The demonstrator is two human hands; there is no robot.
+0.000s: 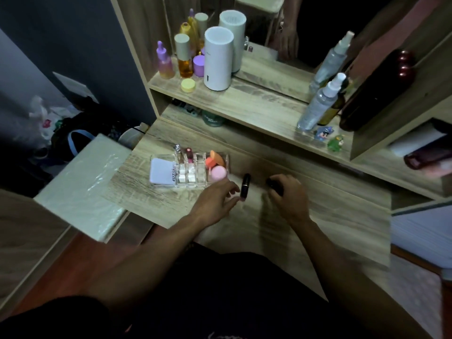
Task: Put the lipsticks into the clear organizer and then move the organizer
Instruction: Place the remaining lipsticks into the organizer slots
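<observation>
Lipstick lies at left hand fingertips; right hand grips another

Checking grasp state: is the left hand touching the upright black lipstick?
Touching. Head view shows left hand fingertips meeting the base of the black lipstick, no gap visible.

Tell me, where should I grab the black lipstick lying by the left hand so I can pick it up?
Take the black lipstick around its middle, coming down from above. It lies flat on the desk, long and thin, so pinch across its two long sides. The left hand is already next to its near end, fingers open.
</observation>
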